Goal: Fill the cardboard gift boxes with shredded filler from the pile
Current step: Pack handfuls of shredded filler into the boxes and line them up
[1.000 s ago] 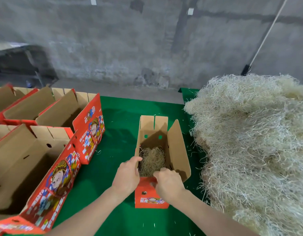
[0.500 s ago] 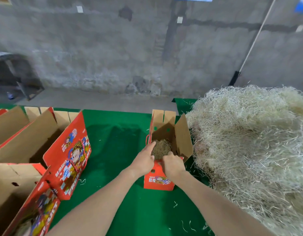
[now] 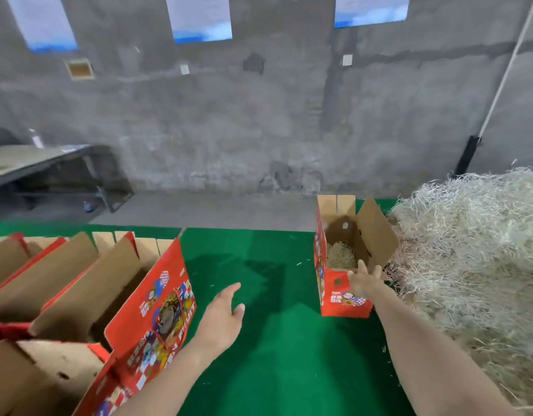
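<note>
Two hands above green table (image 3: 274,370). State of left hand (image 3: 221,313): spread wide, fingers straight, holding nothing, hovering over table between left boxes (image 3: 79,295) and small box (image 3: 341,301). State of right hand (image 3: 364,282): wide, fingers (image 3: 378,270) straight against near end wall of small box, tips at its rim, nothing pinched. Position of small box: upright at right of table, flaps up, just beside pile (image 3: 469,259). Inside small box: small wad of filler (image 3: 339,255), low down. Condition of left boxes: several, side by side at near left, flaps up, bare cardboard showing inside. Few loose strands (image 3: 298,263) on table near small box.
</note>
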Demonstrator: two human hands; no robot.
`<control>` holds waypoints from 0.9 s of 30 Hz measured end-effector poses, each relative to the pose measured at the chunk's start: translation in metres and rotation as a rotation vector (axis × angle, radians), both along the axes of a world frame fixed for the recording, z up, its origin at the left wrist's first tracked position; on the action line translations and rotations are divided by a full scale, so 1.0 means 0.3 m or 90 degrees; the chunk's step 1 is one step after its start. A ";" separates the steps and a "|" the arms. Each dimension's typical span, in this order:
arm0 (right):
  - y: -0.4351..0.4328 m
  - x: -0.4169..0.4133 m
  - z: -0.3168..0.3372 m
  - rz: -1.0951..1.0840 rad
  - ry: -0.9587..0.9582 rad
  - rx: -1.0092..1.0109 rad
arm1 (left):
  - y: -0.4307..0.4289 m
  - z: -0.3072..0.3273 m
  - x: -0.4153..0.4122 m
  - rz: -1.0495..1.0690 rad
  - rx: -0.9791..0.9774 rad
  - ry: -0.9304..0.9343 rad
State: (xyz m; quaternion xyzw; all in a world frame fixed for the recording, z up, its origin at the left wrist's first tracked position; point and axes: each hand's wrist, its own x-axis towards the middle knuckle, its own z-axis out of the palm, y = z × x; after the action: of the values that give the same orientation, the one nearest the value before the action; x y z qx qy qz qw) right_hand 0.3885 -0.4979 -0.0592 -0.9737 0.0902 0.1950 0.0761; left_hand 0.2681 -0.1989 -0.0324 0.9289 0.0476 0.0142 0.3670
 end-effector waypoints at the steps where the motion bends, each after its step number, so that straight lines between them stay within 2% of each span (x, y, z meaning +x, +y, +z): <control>1: -0.004 0.009 -0.002 -0.027 -0.008 0.022 | 0.034 0.000 -0.001 0.023 -0.003 -0.001; 3: 0.009 0.020 -0.003 -0.104 -0.052 0.082 | 0.097 -0.003 -0.005 0.062 0.003 -0.010; 6: 0.083 -0.009 -0.001 -0.187 -0.241 0.140 | 0.167 -0.010 -0.023 0.094 0.021 -0.018; 9: 0.205 -0.071 0.022 -0.072 -0.370 0.133 | 0.196 -0.002 -0.044 0.101 0.022 -0.019; 12: 0.382 -0.164 0.047 0.058 -0.383 0.187 | 0.215 0.014 -0.078 0.108 0.000 -0.020; 16: 0.671 -0.378 0.081 0.284 -0.433 0.331 | 0.280 0.066 -0.153 0.140 -0.050 -0.060; 19: 0.873 -0.565 0.111 0.435 -0.380 0.438 | 0.403 0.118 -0.244 0.181 -0.090 -0.127; 22: 1.032 -0.731 0.117 0.556 -0.258 0.434 | 0.579 0.152 -0.372 0.245 -0.078 -0.170; 27: 1.198 -0.902 0.083 0.587 -0.030 0.396 | 0.810 0.111 -0.595 0.317 0.041 -0.105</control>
State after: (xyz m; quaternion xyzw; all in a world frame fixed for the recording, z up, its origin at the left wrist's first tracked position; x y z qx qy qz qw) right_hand 0.1178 -0.1385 -0.0342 -0.8483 -0.4084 0.2039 0.2685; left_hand 0.0896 0.0442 0.0010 0.8953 0.2444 0.1814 0.3254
